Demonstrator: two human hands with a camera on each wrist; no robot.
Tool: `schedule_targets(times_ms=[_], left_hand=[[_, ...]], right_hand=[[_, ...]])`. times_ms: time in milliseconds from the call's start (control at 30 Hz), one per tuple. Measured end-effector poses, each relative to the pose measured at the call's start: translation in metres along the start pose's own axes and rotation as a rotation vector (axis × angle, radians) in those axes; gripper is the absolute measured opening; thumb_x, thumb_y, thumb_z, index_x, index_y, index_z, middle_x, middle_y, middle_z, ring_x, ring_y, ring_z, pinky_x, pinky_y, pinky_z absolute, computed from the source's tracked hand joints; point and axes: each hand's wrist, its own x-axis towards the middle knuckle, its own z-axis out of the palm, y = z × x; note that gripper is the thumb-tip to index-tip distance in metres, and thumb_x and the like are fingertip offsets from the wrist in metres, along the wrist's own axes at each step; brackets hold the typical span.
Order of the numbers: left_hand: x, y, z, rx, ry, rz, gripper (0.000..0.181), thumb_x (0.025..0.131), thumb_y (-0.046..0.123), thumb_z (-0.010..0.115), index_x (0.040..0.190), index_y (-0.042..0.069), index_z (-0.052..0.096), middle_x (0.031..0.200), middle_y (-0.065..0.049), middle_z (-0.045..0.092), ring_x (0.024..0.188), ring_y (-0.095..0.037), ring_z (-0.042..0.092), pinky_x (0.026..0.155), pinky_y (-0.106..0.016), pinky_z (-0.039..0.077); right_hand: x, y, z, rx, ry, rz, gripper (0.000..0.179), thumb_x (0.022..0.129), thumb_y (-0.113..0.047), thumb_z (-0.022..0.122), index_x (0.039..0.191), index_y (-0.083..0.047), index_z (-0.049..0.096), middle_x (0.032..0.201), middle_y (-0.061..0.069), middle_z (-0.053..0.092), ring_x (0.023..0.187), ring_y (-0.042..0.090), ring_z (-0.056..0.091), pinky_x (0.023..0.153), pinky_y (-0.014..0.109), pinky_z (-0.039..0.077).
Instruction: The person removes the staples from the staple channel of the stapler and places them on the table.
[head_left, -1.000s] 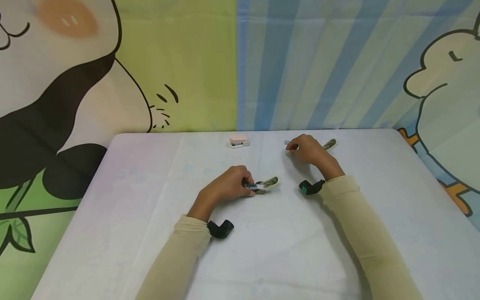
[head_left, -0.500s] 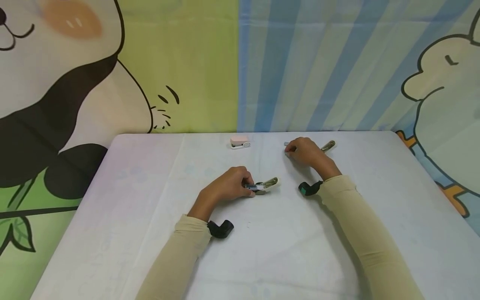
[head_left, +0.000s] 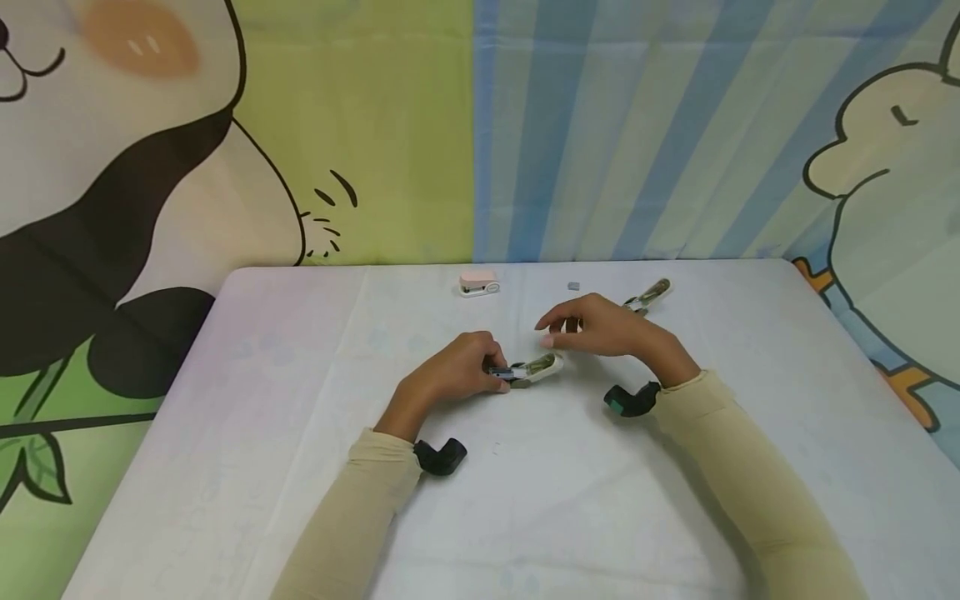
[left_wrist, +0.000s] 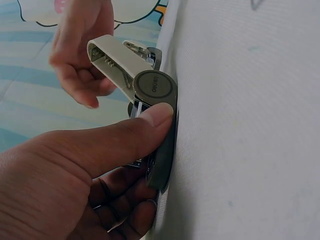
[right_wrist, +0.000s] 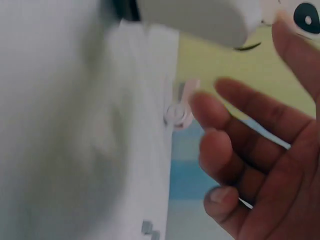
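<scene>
My left hand (head_left: 467, 367) grips the base of a stapler (head_left: 542, 367) on the table, thumb on its side by the hinge. In the left wrist view, the light-coloured top arm of this stapler (left_wrist: 117, 62) is swung up from the dark grey base. My right hand (head_left: 600, 327) hovers just behind and right of the stapler. Its fingers are relaxed and apart, with nothing between them in the right wrist view. A blurred pale part of the stapler (right_wrist: 200, 22) crosses the top there.
Small grey staple strips (head_left: 573, 286) lie near the table's back edge. Behind my right hand lies a second stapler (head_left: 649, 294), also swung apart. A pink and white stapler (head_left: 478, 283) stands at the back middle. Printed cloth (head_left: 405, 125) hangs behind the table.
My right hand has left the staple strips at the back and come forward, close to the stapler in my left hand. The strips now show uncovered. My left hand has stayed in place.
</scene>
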Motion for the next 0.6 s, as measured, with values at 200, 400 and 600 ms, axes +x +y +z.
schedule_targets(times_ms=[200, 400, 600], left_hand=[[0.002, 0.002, 0.002, -0.008, 0.003, 0.000, 0.018, 0.081, 0.016, 0.082, 0.094, 0.008, 0.071, 0.089, 0.002, 0.057, 0.079, -0.015, 0.051, 0.070, -0.028, 0.044], [0.007, 0.005, 0.008, 0.001, -0.001, 0.010, 0.023, 0.083, 0.020, 0.080, 0.099, 0.008, 0.069, 0.091, 0.003, 0.058, 0.080, -0.013, 0.053, 0.072, -0.028, 0.045], [0.011, 0.015, 0.016, 0.011, -0.047, 0.064, 0.022, 0.085, 0.020, 0.078, 0.102, 0.007, 0.070, 0.091, 0.003, 0.057, 0.081, -0.013, 0.051, 0.071, -0.027, 0.044]], right_hand=[[-0.012, -0.015, 0.002, -0.006, -0.128, -0.041, 0.027, 0.088, -0.023, 0.074, 0.112, -0.009, 0.071, 0.102, -0.005, 0.066, 0.078, 0.014, 0.058, 0.063, 0.031, 0.048], [-0.025, -0.020, 0.000, -0.135, -0.099, -0.019, 0.023, 0.091, -0.015, 0.071, 0.111, -0.006, 0.071, 0.104, 0.000, 0.067, 0.075, 0.014, 0.057, 0.063, 0.030, 0.047], [-0.039, -0.014, -0.004, -0.182, -0.091, 0.007, 0.023, 0.090, -0.015, 0.071, 0.111, -0.006, 0.071, 0.102, -0.001, 0.066, 0.071, 0.013, 0.055, 0.064, 0.030, 0.047]])
